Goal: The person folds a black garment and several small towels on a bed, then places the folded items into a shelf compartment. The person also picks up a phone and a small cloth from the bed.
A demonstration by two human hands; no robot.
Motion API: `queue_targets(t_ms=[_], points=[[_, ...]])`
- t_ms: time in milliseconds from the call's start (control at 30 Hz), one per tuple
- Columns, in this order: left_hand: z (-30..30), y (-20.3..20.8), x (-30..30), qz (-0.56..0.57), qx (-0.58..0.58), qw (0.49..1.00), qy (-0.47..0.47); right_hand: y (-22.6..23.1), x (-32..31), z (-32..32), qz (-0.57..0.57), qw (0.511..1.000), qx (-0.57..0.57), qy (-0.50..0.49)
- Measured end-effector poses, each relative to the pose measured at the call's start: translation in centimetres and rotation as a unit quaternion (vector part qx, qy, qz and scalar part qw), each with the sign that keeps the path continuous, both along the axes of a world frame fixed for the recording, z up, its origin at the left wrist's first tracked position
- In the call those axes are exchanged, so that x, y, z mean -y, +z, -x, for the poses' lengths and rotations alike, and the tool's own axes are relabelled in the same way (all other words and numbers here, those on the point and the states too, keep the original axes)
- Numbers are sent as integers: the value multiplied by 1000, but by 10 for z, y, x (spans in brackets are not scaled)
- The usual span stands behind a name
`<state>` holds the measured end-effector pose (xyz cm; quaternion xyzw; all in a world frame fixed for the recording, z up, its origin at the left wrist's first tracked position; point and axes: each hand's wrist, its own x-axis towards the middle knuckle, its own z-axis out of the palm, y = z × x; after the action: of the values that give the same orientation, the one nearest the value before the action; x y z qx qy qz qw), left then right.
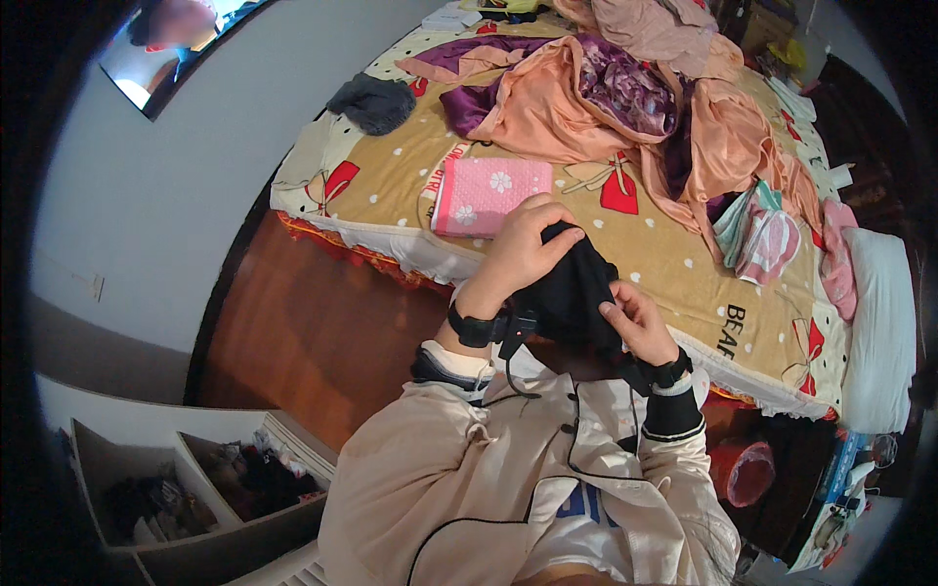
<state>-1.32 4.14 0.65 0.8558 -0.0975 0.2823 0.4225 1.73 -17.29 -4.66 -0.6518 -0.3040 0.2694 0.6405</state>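
A piece of black cloth [572, 293], its kind not clear from its folds, hangs between my two hands in front of my body. My left hand [528, 249] grips its upper left edge, thumb pressed over the fabric. On the other side, my right hand [640, 320] pinches the cloth's right edge between thumb and fingers. Just beyond my left hand, a folded pink cloth [493, 190] with white flowers lies on the bed [674, 264]. Both wrists wear black bands, with a cable running from the left one.
Rumpled peach and purple bedding [547, 103] covers the far bed. A dark grey garment [373, 104] lies at its left edge; folded towels [757, 239] and a white pillow [876, 327] are on the right. An open drawer [186, 439] with clothes stands lower left, a red bin [743, 473] lower right.
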Motion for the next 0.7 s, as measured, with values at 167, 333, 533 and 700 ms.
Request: queue_targets(t_ms=[167, 333, 533, 700], points=[[1, 1, -7, 9, 21, 999, 23, -1, 4, -4, 146, 979, 137, 24], [2, 2, -13, 22, 24, 998, 51, -15, 6, -7, 30, 995, 2, 92], [3, 2, -16, 36, 33, 998, 45, -14, 15, -8, -2, 996, -41, 78], [0, 0, -21, 37, 58, 996, 60, 15, 32, -6, -20, 995, -73, 65]])
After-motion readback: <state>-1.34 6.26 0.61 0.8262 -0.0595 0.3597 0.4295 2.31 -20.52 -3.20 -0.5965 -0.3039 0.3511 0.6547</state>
